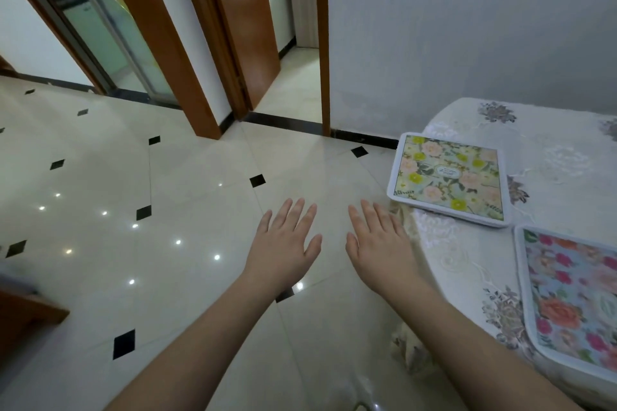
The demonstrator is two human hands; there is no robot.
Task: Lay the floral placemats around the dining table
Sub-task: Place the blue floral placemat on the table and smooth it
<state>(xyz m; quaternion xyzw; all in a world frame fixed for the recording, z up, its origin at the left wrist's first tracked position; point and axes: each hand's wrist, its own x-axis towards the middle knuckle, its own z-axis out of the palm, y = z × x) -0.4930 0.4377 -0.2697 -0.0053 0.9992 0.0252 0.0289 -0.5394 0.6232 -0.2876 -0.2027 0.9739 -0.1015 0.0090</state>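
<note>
Hands out flat, left hand and right hand, fingers straight, holding nothing; two placemats, green placemat and pink placemat, lie on the table.

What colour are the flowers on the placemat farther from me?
Pale pink and yellow-green flowers on the far placemat, with a white border. The head view shows it best.

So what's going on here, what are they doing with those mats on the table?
A person is setting floral placemats on a table covered with a white embroidered cloth. Two lie flat near its edge: a green and yellow placemat and a pink and blue placemat nearer the camera. Both hands are empty, the left hand and right hand held open, palms down, over the tiled floor beside the table.
</note>
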